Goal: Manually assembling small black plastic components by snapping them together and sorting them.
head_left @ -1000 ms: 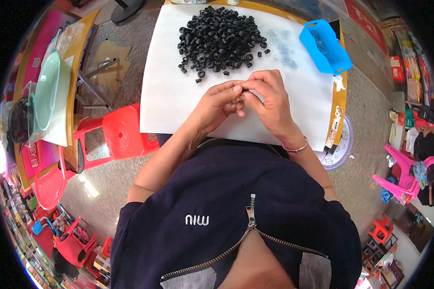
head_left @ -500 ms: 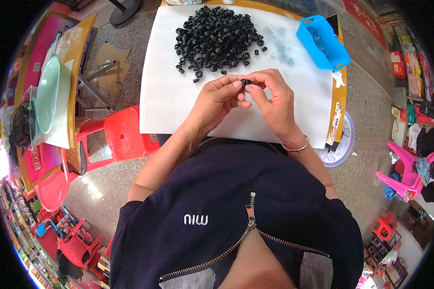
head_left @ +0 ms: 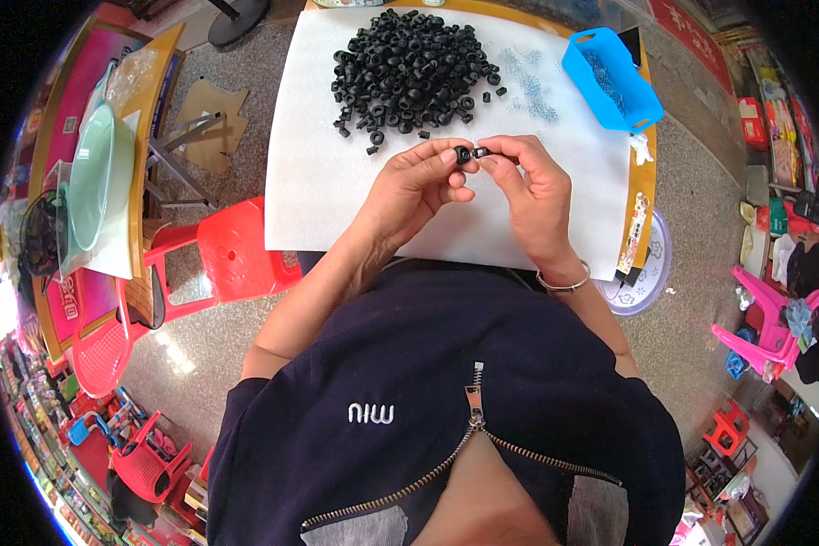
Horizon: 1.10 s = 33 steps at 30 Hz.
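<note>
Between thumb and finger, my left hand point(head_left: 416, 185) pinches a small round black plastic piece point(head_left: 463, 155) with a hole in it. A smaller black piece point(head_left: 480, 153) with a light glint is in the fingertips of my right hand point(head_left: 535, 187), close beside the first. Whether the two pieces touch is too small to tell. Both hands are above a white sheet point(head_left: 318, 196). Beyond them lies a big heap of similar small black pieces point(head_left: 409, 73), some of them barrel-shaped and hollow. Right of the heap, tiny clear or silvery bits point(head_left: 532, 91), perhaps springs, are scattered.
A blue plastic basket point(head_left: 644, 114) with more tiny silvery bits stands at the table's far right. On the left are a red stool point(head_left: 232, 255) and a side table with a pale green basin point(head_left: 96, 177). A purple-rimmed basin point(head_left: 660, 264) sits below the table's right edge.
My right hand has shifted slightly right, away from my left. The black pieces in the fingertips now show as two, side by side. My left hand has hardly moved.
</note>
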{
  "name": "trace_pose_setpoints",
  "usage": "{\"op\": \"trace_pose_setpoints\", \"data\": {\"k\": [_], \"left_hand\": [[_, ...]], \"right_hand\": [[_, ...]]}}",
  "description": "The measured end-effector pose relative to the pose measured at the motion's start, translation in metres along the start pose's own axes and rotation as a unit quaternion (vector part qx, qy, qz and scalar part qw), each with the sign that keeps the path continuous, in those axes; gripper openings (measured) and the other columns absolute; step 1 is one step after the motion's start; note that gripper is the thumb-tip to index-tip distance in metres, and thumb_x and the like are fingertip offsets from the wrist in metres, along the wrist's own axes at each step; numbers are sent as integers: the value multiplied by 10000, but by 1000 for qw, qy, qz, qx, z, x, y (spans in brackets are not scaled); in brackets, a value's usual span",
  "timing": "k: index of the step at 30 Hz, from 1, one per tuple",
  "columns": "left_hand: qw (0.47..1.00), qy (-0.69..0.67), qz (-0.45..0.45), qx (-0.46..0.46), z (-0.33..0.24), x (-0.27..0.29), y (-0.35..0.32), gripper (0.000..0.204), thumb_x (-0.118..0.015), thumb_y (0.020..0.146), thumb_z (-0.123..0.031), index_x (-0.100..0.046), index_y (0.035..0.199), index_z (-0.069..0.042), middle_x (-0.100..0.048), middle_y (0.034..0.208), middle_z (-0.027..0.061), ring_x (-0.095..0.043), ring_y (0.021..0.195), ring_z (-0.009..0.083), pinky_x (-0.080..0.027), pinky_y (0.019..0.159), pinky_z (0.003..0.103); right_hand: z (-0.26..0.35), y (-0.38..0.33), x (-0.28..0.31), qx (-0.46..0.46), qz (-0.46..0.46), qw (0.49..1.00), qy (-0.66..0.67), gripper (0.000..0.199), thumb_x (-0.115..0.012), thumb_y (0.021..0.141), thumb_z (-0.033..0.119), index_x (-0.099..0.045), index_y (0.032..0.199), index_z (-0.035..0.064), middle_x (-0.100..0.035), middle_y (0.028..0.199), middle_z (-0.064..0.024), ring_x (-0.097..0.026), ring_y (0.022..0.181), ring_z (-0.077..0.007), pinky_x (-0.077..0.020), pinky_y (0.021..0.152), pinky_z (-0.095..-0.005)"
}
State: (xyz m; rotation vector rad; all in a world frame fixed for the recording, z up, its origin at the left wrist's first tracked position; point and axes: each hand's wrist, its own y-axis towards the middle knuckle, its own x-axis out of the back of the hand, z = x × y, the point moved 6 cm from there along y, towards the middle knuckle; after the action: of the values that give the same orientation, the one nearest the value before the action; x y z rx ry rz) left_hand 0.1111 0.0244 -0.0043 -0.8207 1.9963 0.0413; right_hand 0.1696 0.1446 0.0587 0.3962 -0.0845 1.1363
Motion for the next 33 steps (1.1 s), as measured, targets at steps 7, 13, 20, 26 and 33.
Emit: {"op": "trace_pose_setpoints", "data": {"k": [7, 13, 20, 26, 33], "left_hand": [[1000, -11, 12, 3, 1, 0, -1, 272, -539, 918, -135, -536, 1130, 36, -614, 944, 113, -577, 742, 115, -537, 702, 268], [1000, 17, -7, 5, -1, -1, -3, 266, -540, 916, -123, -540, 1126, 39, -628, 954, 131, -588, 760, 127, -534, 715, 282], [997, 74, -27, -24, -5, 0, -6, 239, -545, 916, -120, -563, 1100, 31, -624, 895, 91, -589, 741, 119, -547, 706, 292], [993, 93, -47, -59, -6, -7, -7, 203, -520, 926, -85, -569, 1070, 50, -633, 862, 89, -594, 685, 105, -555, 693, 265], [988, 125, -60, -72, -4, -1, -4, 221, -537, 920, -98, -583, 1088, 38, -621, 866, 69, -587, 723, 119, -550, 702, 307]], "right_hand": [[11, 1, 0, 70, 11, 995, -67, 127, -607, 801, 5, -647, 919, 32, -638, 823, -68, -569, 770, -191, -469, 670, -292], [15, 0, -3, 99, 26, 988, -118, 134, -612, 807, -10, -651, 933, 12, -648, 866, -57, -557, 779, -173, -461, 681, -281], [23, -2, -7, 188, 17, 964, -185, 169, -612, 785, -50, -636, 939, 16, -635, 850, -71, -558, 751, -207, -458, 638, -298], [22, -4, -10, 217, -20, 957, -192, 200, -633, 742, -36, -629, 929, 36, -622, 824, -60, -553, 744, -234, -459, 637, -330], [18, -3, -12, 224, -10, 958, -178, 226, -641, 730, -40, -622, 942, 36, -610, 830, -63, -548, 750, -239, -459, 639, -337]]}}
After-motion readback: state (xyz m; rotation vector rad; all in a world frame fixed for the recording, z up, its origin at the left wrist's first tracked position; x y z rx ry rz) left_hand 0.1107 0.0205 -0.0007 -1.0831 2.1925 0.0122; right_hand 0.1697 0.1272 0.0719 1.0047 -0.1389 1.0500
